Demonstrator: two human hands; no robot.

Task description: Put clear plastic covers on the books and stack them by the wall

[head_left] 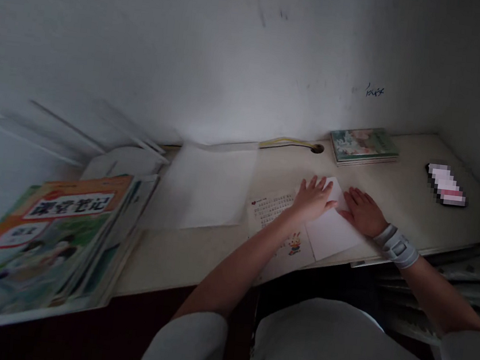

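Observation:
A folded white sheet of paper [330,232] lies on the pale desk [399,189], over a printed page with red text and a cartoon rabbit [294,244]. My left hand [312,198] rests flat on the paper's upper left part, fingers stretched out. My right hand [363,210] lies flat on the paper's right edge, fingers extended, with a grey band [397,245] on the wrist. Neither hand grips anything.
A leaning stack of colourful workbooks [49,236] fills the left end of the desk. A blank white sheet [209,185] lies left of my hands. Thin books [363,146] sit at the back right by a cable hole [317,148]. A phone [446,185] lies far right.

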